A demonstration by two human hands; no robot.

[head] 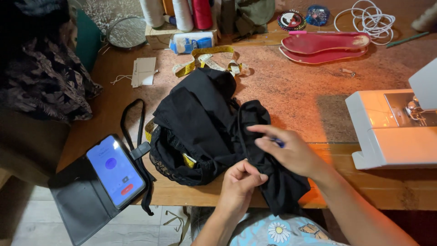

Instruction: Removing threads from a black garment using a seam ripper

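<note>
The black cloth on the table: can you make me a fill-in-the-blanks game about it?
Both hands pinch the ____ cloth.
The phone lies to the ____ of the cloth.
The tape measure is ____.
The sewing machine is ____.

Missing words: black, left, yellow, white.

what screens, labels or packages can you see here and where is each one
Phone screen: lit blue, in an open black wallet case, table's left front edge.
White and blue tube-shaped package: lying at the table's back, by the thread cones.
Pale card tags: rectangular, with string, left of the yellow measuring tape.
</note>
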